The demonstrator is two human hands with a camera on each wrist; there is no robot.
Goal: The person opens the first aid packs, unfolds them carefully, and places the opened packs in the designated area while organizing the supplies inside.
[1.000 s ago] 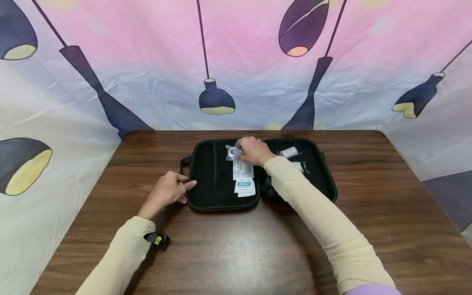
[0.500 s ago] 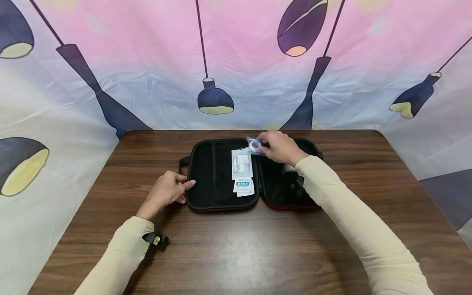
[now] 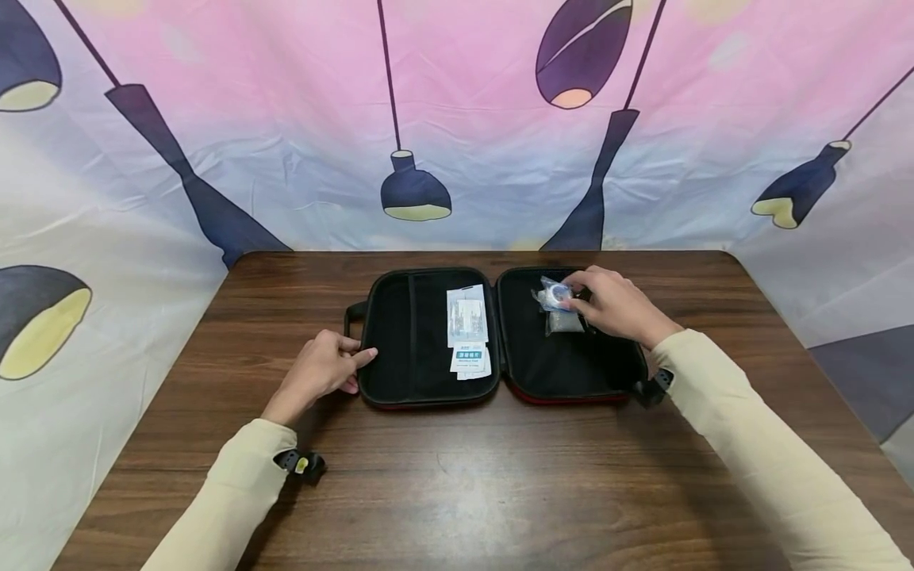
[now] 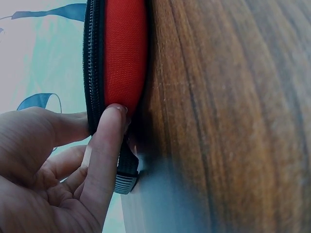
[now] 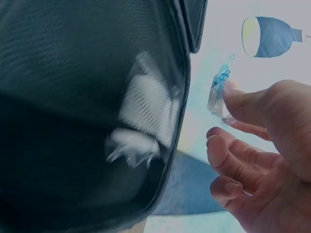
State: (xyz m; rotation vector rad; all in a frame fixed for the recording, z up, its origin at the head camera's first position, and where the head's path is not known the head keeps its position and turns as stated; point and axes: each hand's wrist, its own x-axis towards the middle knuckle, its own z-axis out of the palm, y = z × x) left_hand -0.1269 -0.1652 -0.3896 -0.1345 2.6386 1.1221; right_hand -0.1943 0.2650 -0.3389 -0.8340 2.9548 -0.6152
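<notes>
An unzipped black case [image 3: 389, 349] lies spread flat on the table, its two halves side by side. My left hand [image 3: 321, 366] pinches the left half's outer edge, thumb on the rim and a finger against the red outside [image 4: 125, 53]. Over the right half, my right hand [image 3: 620, 305] pinches a small clear packet [image 3: 555, 295] with a round white roll inside and blue print on it. Below the packet, white wrapped rolls [image 5: 146, 99] sit in the right half, partly hidden by the hand in the head view.
Several white paper sachets [image 3: 469, 321] lie along the left half's inner side. A black handle [image 3: 353, 315] sticks out at the case's left. The brown wooden table [image 3: 457, 484] extends in front, and a printed cloth [image 3: 321, 159] hangs behind it.
My right hand has carried the packet from above the sachets in the left half rightward over the right half. The left hand has stayed on the case's edge.
</notes>
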